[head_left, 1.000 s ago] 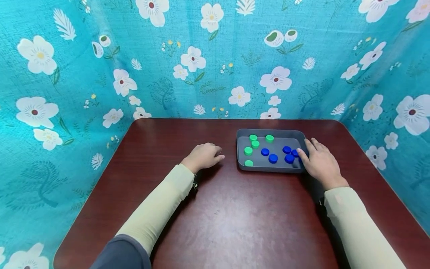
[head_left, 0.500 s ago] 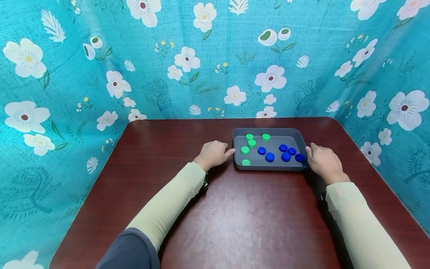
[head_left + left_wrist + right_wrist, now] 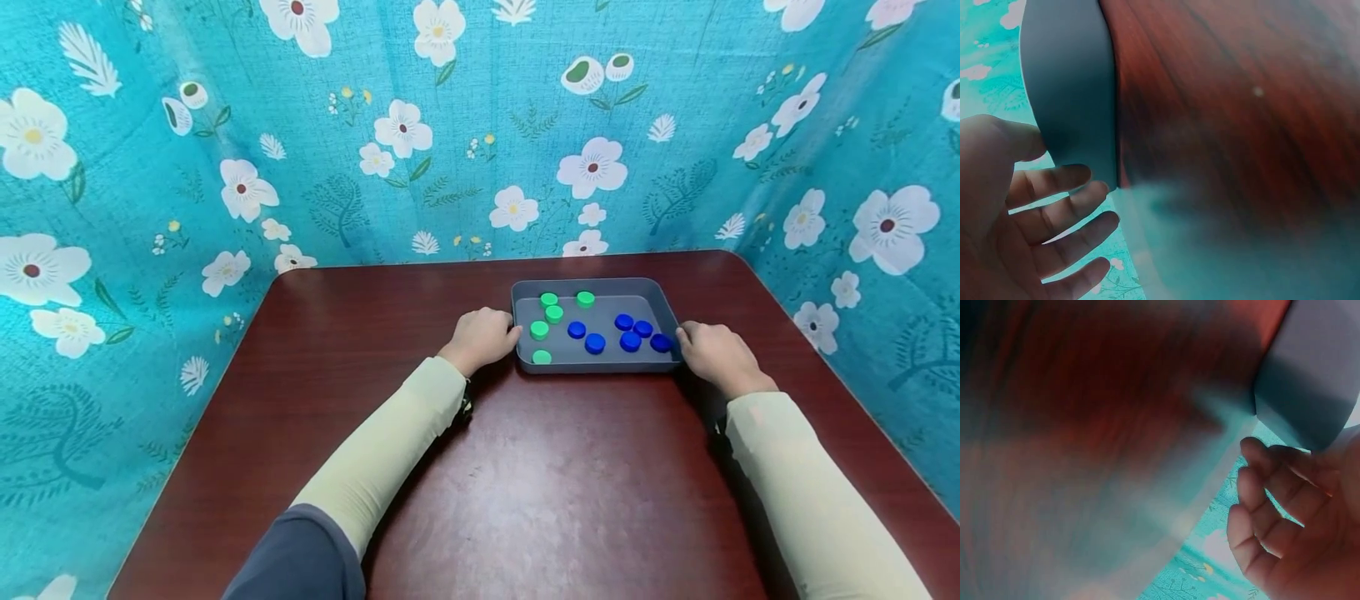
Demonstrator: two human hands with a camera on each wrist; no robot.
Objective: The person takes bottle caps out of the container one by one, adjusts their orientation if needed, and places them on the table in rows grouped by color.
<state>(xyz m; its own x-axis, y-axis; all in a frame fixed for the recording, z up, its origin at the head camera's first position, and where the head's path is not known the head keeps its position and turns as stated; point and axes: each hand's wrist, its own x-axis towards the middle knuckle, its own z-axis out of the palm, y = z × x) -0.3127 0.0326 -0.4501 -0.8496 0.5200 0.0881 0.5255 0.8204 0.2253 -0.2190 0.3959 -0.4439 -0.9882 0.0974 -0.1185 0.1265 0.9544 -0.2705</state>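
Grey tray [image 3: 600, 367], placed at one o'clock on table [image 3: 487, 483]: nine-o'clock end touched by left hand [image 3: 482, 337], fingers spread; three-o'clock end met by right hand [image 3: 718, 354], fingers bent, grip hidden, cannot be told.

The left hand [image 3: 482, 337] and right hand [image 3: 718, 357] were bare. Directly behind the left hand, a plain, pale cream-yellow left sleeve [image 3: 386, 442] ended at the wrist and showed slight creasing. Farther back from that hand, a dark blue-grey outer sleeve [image 3: 300, 554] overlapped it with a curved hem. Behind the right hand, a matching right sleeve [image 3: 817, 492] bore a faint pinkish patch [image 3: 757, 411] near its cuff. A dark left fitting [image 3: 467, 404] and right fitting [image 3: 722, 427] were partly visible below the wrists; construction was indiscernible.
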